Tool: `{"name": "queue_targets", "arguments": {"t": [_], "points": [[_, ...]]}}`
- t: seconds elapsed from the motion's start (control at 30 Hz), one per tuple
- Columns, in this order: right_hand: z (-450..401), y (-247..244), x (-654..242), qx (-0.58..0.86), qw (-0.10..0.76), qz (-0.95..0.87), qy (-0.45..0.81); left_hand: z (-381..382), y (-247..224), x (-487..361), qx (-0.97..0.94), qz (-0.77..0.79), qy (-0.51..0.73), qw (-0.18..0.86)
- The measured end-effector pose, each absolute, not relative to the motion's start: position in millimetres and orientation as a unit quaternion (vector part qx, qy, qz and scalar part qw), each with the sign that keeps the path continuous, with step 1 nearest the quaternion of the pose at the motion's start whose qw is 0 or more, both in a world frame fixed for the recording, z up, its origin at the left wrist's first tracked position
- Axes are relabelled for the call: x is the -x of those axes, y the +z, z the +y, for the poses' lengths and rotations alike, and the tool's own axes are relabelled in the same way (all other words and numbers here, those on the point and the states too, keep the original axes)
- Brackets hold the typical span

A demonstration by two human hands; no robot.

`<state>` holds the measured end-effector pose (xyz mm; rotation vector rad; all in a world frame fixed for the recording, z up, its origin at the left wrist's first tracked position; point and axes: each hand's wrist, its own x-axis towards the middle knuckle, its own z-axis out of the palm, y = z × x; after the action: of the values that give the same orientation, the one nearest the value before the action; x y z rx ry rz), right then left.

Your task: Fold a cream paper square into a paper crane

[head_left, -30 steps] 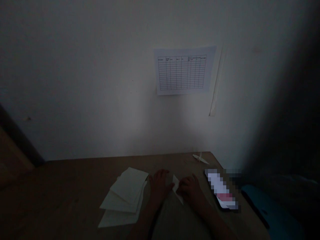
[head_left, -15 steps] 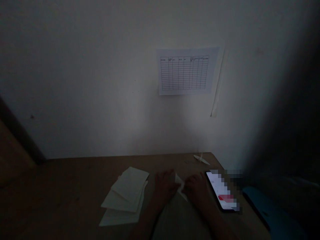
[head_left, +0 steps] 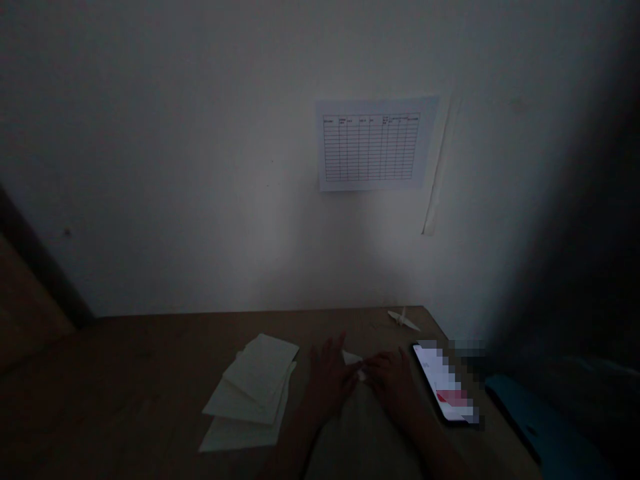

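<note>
A small white piece of paper (head_left: 352,359) lies on the brown table (head_left: 165,373), partly covered by both hands. My left hand (head_left: 330,373) touches it from the left, thumb on the paper and the other fingers raised and spread. From the right, my right hand (head_left: 389,377) presses its fingertips on the paper beside the left thumb. Left of my hands is a stack of pale paper sheets (head_left: 255,380). Near the back right corner sits a small folded white paper figure (head_left: 404,320). The dim light hides finger detail.
A phone (head_left: 445,383) with a lit, partly blurred screen lies right of my right hand. Beyond the table's right edge is a blue object (head_left: 540,420). A printed table sheet (head_left: 371,148) hangs on the wall behind.
The paper between my hands has turned and less of it shows. The fingers of my left hand have lifted and spread; my right hand has shifted slightly left.
</note>
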<state>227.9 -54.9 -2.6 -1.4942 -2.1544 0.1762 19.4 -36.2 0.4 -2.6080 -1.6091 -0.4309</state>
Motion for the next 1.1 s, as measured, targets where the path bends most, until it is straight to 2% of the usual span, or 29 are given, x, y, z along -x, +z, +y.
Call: {"name": "queue_targets", "arguments": {"t": [0.3, 0.53, 1.1], "points": [[-51, -10, -225, 0.527, 0.29, -0.798, 0.048, -29, -16, -19, 0.831, -0.541, -0.126, 0.03], [-52, -9, -223, 0.526, 0.306, -0.792, 0.045, -29, -11, -22, 0.808, -0.579, -0.107, 0.003], [-56, 1, -224, 0.543, 0.255, -0.798, 0.054, -19, -8, -6, 0.759, -0.645, -0.09, 0.029]]}}
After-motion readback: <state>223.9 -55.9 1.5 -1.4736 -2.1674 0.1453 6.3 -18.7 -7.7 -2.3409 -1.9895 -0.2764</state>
